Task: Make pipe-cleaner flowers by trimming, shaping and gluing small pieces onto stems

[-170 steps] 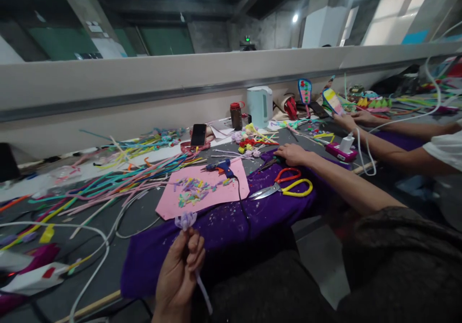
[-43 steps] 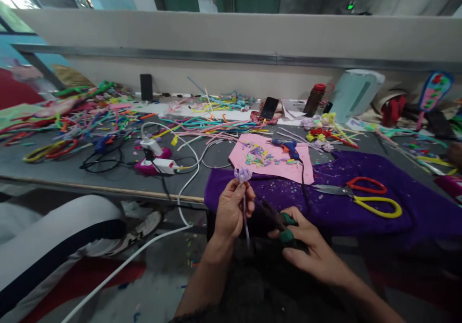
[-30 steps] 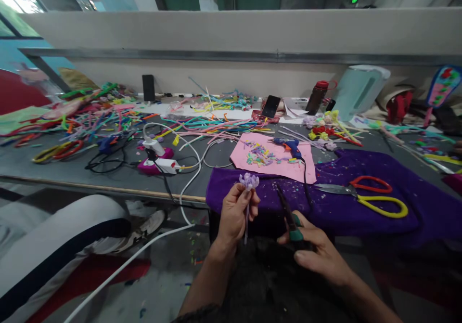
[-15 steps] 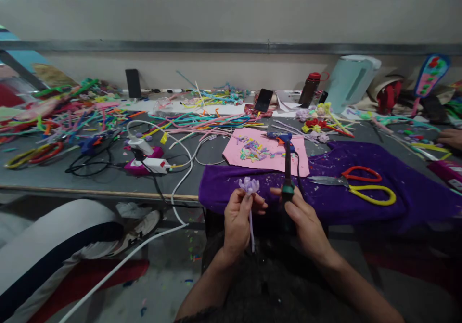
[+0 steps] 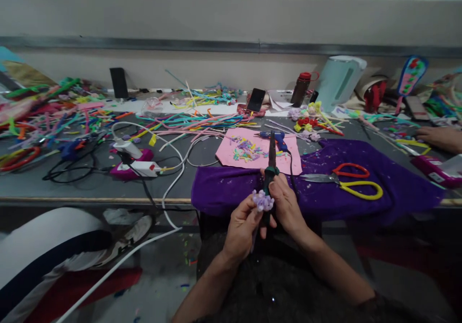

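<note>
My left hand [image 5: 242, 226] pinches a lilac fuzzy-stem flower [image 5: 263, 200] by the stem under its bloom. My right hand [image 5: 287, 202] is closed around the green and black handle of a long dark tool [image 5: 272, 157] that points up and away from me; its exact kind is unclear. The flower sits right beside the handle, and the two hands nearly touch. Beyond them, a pink sheet [image 5: 294, 161] carries small coloured clippings [image 5: 245, 148] and a blue glue gun [image 5: 276, 136]. Scissors [image 5: 344, 181] with one red and one yellow handle lie on purple cloth [image 5: 231, 188], right of my hands.
White power strips [image 5: 142, 168] and a white cable [image 5: 176, 183] lie at the left. Coloured fuzzy stems [image 5: 202, 121] cover the table's back. A kettle [image 5: 341, 82] and bottle [image 5: 301, 89] stand behind. Another person's hand [image 5: 440, 137] rests at right; a person's leg [image 5: 54, 236] shows lower left.
My hands have come together; the flower has shifted right and down, against the tool's handle. The whole view has shifted slightly, so the table appears further left.
</note>
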Motion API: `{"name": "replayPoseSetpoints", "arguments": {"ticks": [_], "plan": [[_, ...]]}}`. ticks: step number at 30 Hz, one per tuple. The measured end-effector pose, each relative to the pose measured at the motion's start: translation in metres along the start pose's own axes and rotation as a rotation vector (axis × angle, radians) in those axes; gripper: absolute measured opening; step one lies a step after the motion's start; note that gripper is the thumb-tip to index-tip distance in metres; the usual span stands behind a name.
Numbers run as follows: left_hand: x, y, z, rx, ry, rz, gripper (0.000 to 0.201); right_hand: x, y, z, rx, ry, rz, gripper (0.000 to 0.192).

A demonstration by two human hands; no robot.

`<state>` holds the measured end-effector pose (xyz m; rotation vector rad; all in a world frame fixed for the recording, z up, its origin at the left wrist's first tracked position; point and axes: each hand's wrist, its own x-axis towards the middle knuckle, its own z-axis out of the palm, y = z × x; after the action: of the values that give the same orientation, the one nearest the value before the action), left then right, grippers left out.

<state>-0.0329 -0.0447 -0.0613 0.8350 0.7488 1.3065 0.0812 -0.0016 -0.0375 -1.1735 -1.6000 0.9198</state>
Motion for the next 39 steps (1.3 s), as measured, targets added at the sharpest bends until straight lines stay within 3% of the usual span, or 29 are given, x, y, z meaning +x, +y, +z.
{"name": "replayPoseSetpoints", "arguments": {"ticks": [9, 14, 20, 27, 39], "plan": [[-0.008, 0.0, 0.001, 0.035, -0.013, -0.035, 0.022, -0.002, -0.005, -0.008, -0.005, -0.024, -0.099, 0.024], [-0.008, 0.003, 0.004, 0.105, -0.056, 0.045, 0.019, 0.005, -0.005, -0.011, 0.107, -0.069, -0.082, 0.031], [-0.001, 0.018, -0.01, 0.145, 0.068, 0.09, 0.02, 0.009, 0.005, -0.033, 0.296, -0.172, 0.02, 0.033], [-0.004, 0.032, -0.034, 0.083, 0.166, 0.125, 0.022, -0.021, 0.003, -0.071, -0.067, -0.427, -0.081, 0.03], [-0.005, 0.035, -0.043, 0.134, 0.258, 0.156, 0.025, -0.049, 0.017, -0.083, -0.384, -0.6, -0.22, 0.015]]}}
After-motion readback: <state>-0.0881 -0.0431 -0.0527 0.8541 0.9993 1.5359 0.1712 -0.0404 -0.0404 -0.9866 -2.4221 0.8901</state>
